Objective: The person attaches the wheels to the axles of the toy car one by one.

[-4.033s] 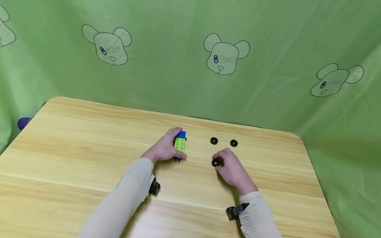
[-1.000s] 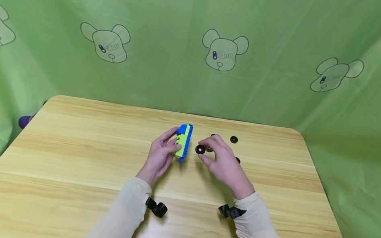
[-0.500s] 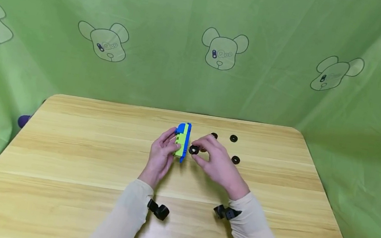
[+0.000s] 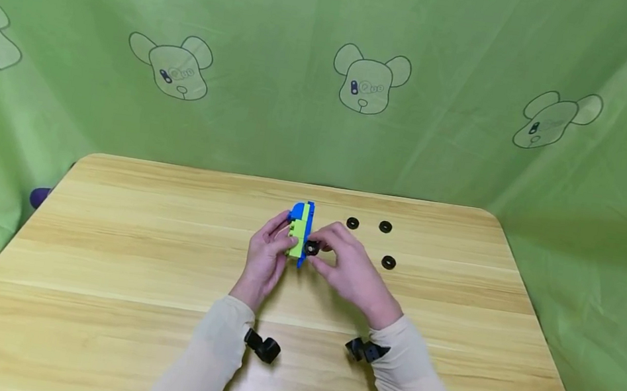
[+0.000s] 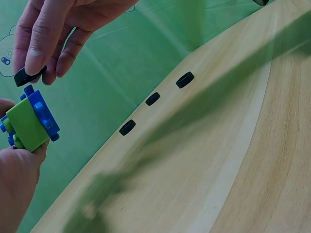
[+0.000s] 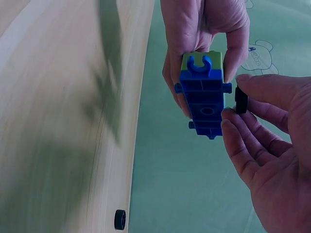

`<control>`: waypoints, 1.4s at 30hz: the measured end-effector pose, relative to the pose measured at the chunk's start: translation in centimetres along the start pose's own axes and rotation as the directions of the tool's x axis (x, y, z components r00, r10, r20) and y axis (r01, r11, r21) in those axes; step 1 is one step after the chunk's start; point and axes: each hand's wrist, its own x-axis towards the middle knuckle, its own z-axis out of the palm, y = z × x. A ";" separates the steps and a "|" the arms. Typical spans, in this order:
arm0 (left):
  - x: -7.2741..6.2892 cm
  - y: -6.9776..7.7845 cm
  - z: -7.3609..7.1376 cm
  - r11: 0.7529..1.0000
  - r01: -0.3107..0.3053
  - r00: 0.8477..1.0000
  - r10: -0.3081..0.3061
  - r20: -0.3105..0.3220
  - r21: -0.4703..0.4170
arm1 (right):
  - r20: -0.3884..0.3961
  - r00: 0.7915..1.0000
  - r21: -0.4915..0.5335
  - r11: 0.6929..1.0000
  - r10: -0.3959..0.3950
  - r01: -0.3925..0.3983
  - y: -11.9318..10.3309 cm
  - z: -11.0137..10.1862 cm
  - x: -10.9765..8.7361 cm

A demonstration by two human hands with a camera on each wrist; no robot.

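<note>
My left hand (image 4: 264, 254) grips a toy car of green and blue building blocks (image 4: 298, 230), held on its side above the table. In the right wrist view its blue underside (image 6: 206, 109) shows, with short pegs on both sides and a hook-shaped piece at one end. My right hand (image 4: 356, 269) pinches a small black wheel (image 6: 241, 99) between thumb and fingers. That wheel stands right beside one side peg (image 6: 227, 88), a narrow gap apart. From the left wrist view, the wheel (image 5: 29, 76) is just above a peg of the car.
Three more black wheels lie on the wooden table (image 4: 129, 263): a wheel (image 4: 352, 223) and another wheel (image 4: 385, 227) near the back edge, and a third wheel (image 4: 388, 262) right of my right hand. A green curtain (image 4: 270, 116) hangs behind the table.
The toy car has been lifted off the table and turned on its side by my left hand. My right hand has carried the black wheel leftward, up to the car's side.
</note>
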 end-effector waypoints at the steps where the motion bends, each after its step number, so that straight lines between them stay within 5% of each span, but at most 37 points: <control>1: 0.0 0.0 0.0 1.000 -0.001 1.000 0.001 -0.002 -0.001 | 0.000 1.000 0.003 1.000 -0.003 0.003 0.0 0.0 0.0; 27: 0.0 -0.8 0.4 0.999 -0.026 1.000 0.026 -0.014 -0.022 | -0.032 0.998 0.012 0.999 0.045 -0.045 0.3 0.6 -0.3; 35: 0.0 -0.9 0.5 1.000 -0.030 0.999 0.029 -0.040 -0.010 | -0.002 0.988 0.171 0.974 0.153 -0.150 0.4 1.0 -0.3; 42: 0.0 -0.9 0.7 0.999 -0.034 0.997 0.035 -0.062 0.003 | -0.007 0.987 0.211 0.965 0.162 -0.157 0.4 1.0 -0.3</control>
